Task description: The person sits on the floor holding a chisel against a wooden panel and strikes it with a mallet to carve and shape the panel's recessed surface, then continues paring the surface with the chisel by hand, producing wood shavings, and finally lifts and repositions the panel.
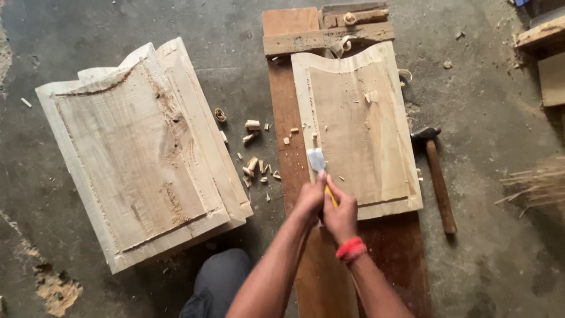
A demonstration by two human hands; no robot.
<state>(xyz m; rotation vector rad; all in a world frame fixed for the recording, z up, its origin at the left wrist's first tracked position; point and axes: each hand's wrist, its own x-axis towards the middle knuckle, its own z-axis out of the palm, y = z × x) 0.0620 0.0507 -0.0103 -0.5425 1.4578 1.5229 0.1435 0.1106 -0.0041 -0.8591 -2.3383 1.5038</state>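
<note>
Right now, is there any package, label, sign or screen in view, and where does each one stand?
None in view. Only bare wood shows: the carved panel under both hands, the left hand and right hand on a chisel, a stack of panels to the left, and a hammer to the right.

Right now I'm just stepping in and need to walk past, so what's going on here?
A person grips a yellow-handled flat chisel with both hands, left hand and right hand, its blade on a pale carved wooden panel lying on a reddish-brown plank. A stack of similar panels and a wooden-handled hammer lie on the floor.
</note>
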